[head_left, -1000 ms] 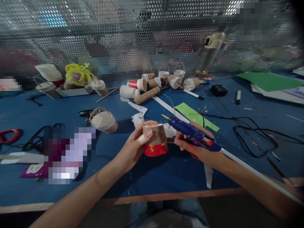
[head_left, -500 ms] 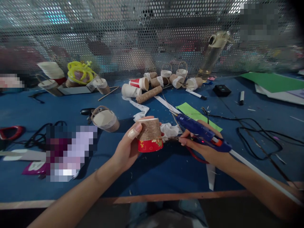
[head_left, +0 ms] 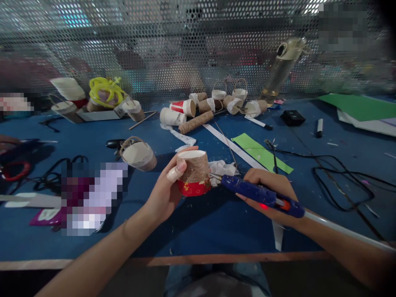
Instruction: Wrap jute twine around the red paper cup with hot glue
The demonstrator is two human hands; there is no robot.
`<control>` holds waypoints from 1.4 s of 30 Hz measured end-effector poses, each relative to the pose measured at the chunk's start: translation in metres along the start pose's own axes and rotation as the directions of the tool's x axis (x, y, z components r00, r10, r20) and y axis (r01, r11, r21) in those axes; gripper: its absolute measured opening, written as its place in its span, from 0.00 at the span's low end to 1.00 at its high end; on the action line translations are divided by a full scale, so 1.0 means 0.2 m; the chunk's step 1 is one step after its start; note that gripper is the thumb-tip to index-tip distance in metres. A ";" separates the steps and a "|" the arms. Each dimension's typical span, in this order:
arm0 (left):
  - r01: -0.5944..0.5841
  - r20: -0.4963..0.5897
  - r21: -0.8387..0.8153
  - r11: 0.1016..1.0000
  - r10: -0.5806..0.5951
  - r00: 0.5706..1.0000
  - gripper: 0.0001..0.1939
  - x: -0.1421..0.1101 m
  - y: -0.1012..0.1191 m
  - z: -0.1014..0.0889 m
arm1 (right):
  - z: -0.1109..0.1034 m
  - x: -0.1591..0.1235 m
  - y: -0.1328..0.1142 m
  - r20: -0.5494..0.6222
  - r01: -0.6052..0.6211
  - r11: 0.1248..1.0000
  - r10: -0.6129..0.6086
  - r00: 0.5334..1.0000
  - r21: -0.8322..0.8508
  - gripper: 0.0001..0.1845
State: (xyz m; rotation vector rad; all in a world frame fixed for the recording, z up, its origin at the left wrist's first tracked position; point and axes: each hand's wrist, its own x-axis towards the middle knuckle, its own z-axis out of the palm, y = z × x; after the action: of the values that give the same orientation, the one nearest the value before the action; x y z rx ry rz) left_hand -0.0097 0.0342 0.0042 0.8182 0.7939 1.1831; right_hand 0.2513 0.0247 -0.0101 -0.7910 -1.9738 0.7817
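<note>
My left hand [head_left: 165, 190] grips an upside-down red paper cup [head_left: 193, 173] whose upper part is wrapped in brown twine; a bandage covers the thumb tip. My right hand [head_left: 272, 192] holds a blue hot glue gun [head_left: 260, 196], its nozzle pointing left and almost touching the cup's right side where twine meets red. A small red light glows under the gun. Crumpled white lace [head_left: 223, 168] lies on the blue table just behind the cup.
A twine-covered cup with a handle [head_left: 138, 154] lies to the left. Several cups and little baskets [head_left: 213, 105] crowd the back by the perforated metal screen [head_left: 173, 45]. A green paper strip [head_left: 261, 153], black cables [head_left: 337, 177], a bottle [head_left: 280, 70] and red scissors [head_left: 15, 170] lie around.
The glue gun has dropped from pointing up and left to lying level, its nozzle now at the cup's side. My left hand turned the cup and lowered it slightly.
</note>
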 end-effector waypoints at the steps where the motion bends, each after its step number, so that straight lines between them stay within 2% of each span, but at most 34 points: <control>1: -0.004 0.000 -0.003 1.000 0.004 1.000 0.25 0.00 0.00 0.00 | 0.00 0.00 0.00 0.019 0.001 1.000 -0.001 1.000 -0.003 0.10; 8: -0.001 -0.010 0.015 1.000 0.001 1.000 0.28 0.00 0.00 0.00 | 0.01 -0.01 0.02 0.009 0.008 0.998 -0.007 1.000 -0.065 0.13; 16: -0.029 -0.001 0.069 0.997 0.030 1.000 0.26 0.00 -0.03 -0.01 | 0.00 -0.03 0.01 0.068 0.019 0.969 -0.002 0.998 -0.245 0.14; 20: -0.031 -0.025 0.064 0.997 0.033 0.999 0.25 0.00 -0.02 -0.01 | -0.01 -0.01 0.01 0.042 -0.012 0.948 0.027 0.999 -0.318 0.15; 30: -0.034 -0.038 0.069 0.997 0.037 0.999 0.24 0.00 -0.03 0.01 | 0.01 -0.01 -0.01 0.064 0.015 0.952 0.005 0.998 -0.307 0.15; 35: 0.008 -0.080 0.067 0.998 -0.002 0.997 0.26 -0.01 -0.01 0.02 | 0.00 -0.02 0.00 0.042 -0.022 0.948 0.037 0.998 -0.318 0.16; 39: -0.016 -0.062 0.077 0.997 0.021 0.998 0.26 -0.01 -0.01 0.01 | 0.00 -0.01 0.00 0.001 -0.062 0.956 0.065 0.998 -0.285 0.17; 42: -0.029 -0.064 0.088 0.996 0.034 0.997 0.27 -0.02 -0.02 0.02 | 0.00 -0.01 -0.01 0.018 -0.043 0.952 0.050 0.999 -0.305 0.17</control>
State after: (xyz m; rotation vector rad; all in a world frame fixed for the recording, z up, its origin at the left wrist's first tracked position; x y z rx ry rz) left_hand -0.0058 0.0301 0.0030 0.8703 0.8940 1.2149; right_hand 0.2516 0.0211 -0.0099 -1.0144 -2.1348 0.5204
